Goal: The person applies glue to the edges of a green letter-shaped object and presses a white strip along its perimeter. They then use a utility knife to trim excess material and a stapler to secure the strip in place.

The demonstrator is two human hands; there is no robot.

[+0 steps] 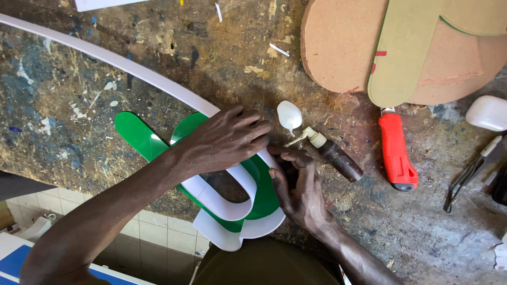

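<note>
My left hand (224,138) lies palm down on a curved white plastic strip (132,67) where it bends into a U over a green curved acrylic shape (138,135). My right hand (296,184) pinches the strip's edge against the green piece at the U's right side. A second white cut-out (222,235) lies under the green one at the bench edge. Just beyond my fingers lie a small brown glue bottle (338,157) with a pale nozzle and a white blob of glue (289,115).
The paint-stained workbench (63,105) carries a red utility knife (397,153), brown and olive rounded board cut-outs (369,47), a white case (488,112) and pliers (467,177) at the right. Tiled floor shows below the bench edge at lower left.
</note>
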